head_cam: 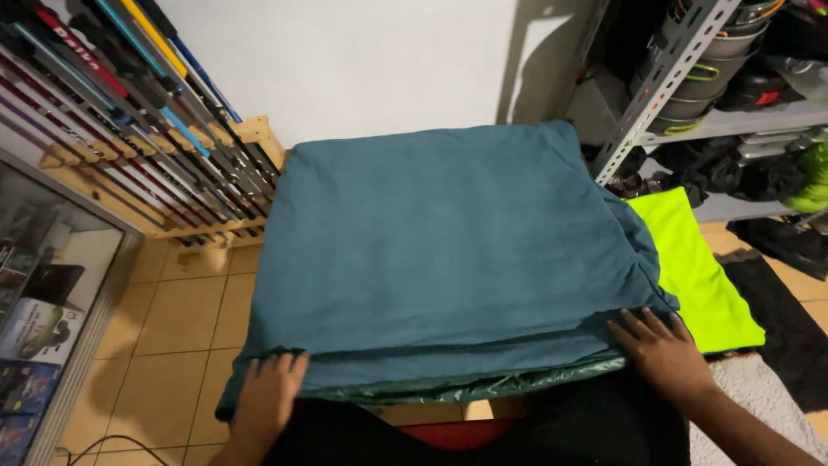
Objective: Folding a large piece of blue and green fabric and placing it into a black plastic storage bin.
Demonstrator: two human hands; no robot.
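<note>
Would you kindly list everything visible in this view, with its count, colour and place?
Folded fleece blanket: one, teal, spread over the centre.
Shiny liner layer: one, dark green, showing under the blanket's near edge.
Neon cloth: one, yellow-green, right of the blanket.
Dark mat: one, black, on the floor at far right.
Fishing rods: many, mixed colours, leaning in a wooden rack at upper left.
Glass display case: one, at left, boxes inside.
Metal shelving: one, grey, upper right, holding stacked cooking pots.
Floor tiles: tan, lower left.
Left hand: flat on the blanket's near left corner.
Right hand: flat on the blanket's near right edge.
</note>
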